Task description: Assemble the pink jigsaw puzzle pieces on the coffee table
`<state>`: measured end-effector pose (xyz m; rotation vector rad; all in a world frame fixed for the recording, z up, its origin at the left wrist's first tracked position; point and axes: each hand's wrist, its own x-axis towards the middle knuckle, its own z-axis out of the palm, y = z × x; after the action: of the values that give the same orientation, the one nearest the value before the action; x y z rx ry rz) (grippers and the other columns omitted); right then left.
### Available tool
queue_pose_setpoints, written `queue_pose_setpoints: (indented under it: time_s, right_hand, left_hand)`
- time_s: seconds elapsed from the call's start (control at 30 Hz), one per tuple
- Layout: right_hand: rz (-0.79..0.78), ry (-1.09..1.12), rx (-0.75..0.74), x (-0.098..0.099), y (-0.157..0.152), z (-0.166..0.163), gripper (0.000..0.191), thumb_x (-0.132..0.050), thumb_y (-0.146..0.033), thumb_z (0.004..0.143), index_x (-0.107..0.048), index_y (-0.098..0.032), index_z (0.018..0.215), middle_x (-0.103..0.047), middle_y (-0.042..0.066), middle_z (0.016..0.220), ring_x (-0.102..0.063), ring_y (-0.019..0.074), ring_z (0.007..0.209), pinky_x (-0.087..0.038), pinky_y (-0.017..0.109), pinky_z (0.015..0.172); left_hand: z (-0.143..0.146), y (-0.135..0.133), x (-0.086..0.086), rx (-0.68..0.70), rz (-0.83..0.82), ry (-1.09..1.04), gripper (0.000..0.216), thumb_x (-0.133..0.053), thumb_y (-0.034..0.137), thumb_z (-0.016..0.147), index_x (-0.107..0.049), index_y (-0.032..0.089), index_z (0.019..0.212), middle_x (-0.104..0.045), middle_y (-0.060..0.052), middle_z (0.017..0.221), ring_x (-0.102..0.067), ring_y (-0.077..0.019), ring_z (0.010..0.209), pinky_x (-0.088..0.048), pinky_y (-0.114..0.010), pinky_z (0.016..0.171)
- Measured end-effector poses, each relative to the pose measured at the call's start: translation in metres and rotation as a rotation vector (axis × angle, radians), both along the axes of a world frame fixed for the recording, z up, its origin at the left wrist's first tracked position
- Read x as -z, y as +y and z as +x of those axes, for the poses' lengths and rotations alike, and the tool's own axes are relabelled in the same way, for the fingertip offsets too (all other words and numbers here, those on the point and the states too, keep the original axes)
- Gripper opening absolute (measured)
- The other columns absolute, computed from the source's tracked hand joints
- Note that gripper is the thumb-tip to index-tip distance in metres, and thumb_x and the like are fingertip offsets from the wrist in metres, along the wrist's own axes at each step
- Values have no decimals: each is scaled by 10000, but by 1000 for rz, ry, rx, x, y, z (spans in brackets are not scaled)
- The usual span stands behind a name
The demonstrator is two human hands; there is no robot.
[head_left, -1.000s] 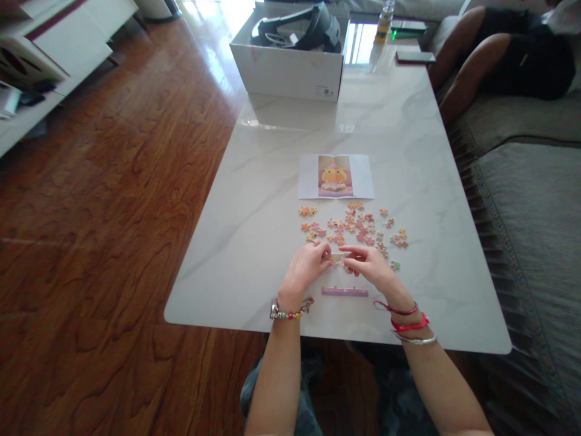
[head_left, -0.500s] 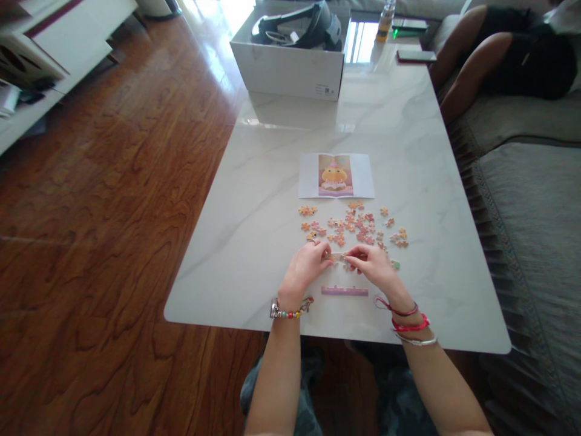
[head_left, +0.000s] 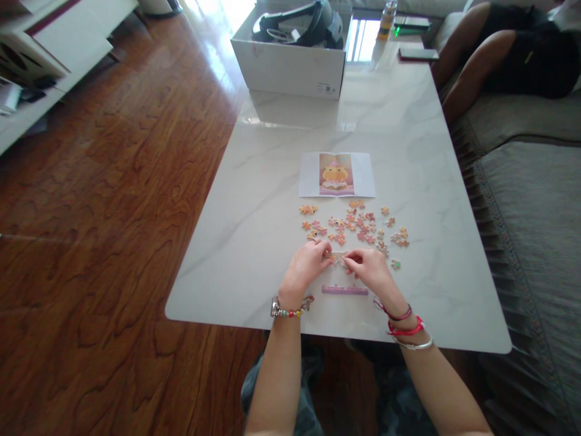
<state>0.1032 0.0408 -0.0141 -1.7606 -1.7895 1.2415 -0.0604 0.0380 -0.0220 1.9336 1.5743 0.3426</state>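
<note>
My left hand [head_left: 306, 266] and my right hand [head_left: 370, 270] meet over the white marble table [head_left: 267, 200], fingers pinched on small jigsaw pieces [head_left: 338, 258] held between them. Just in front of the hands lies a joined purple strip of pieces [head_left: 345, 290]. Beyond the hands several loose orange and pink pieces [head_left: 358, 225] are scattered. A printed reference picture [head_left: 336, 174] of an orange figure lies further back on the table.
A white cardboard box [head_left: 290, 66] with a black headset in it stands at the table's far end, beside a bottle [head_left: 386, 18] and a phone [head_left: 418, 54]. Another person [head_left: 494, 54] reclines on the grey sofa [head_left: 531, 200] at right. Wooden floor lies to the left.
My right hand has closed in toward the left, and its fingers have curled tighter over the pieces. The left hand has hardly moved.
</note>
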Motion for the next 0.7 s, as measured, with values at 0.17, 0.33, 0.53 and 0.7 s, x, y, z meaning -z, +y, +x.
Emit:
queue_pose_setpoints:
  time_s: [0.17,0.33,0.53,0.7]
  right_hand:
    - [-46,17,-16,1,-2,-1,105,-507,-191,722,-610,-171,719,-643,16,559,-569,116,442,-416,203,407]
    - [57,-46,-123,-1,3,12,172,-516,-148,726,-617,-168,864,-636,9,598,-585,125,540,-445,239,548]
    - [224,-75,-330,6,3,13,220,-595,-136,679,-620,-190,890,-585,16,744,-540,118,634,-418,239,616]
    - [281,-137,-350,13,1,6,101,-581,-111,671,-582,-174,751,-538,18,753,-496,115,634,-390,241,620]
  left_hand:
    - [1,0,-2,5,5,16,95,-557,198,728,-544,194,822,-559,-7,814,-529,-112,716,-419,-216,644]
    - [2,0,-3,10,7,17,109,-568,255,735,-538,190,817,-560,-11,822,-526,-114,710,-413,-219,633]
    - [3,0,-2,-6,-4,27,142,-592,275,717,-537,191,819,-556,-11,818,-524,-118,709,-403,-224,627]
    - [3,0,-2,-14,-12,29,104,-567,235,726,-536,194,816,-555,-9,814,-521,-113,698,-402,-223,628]
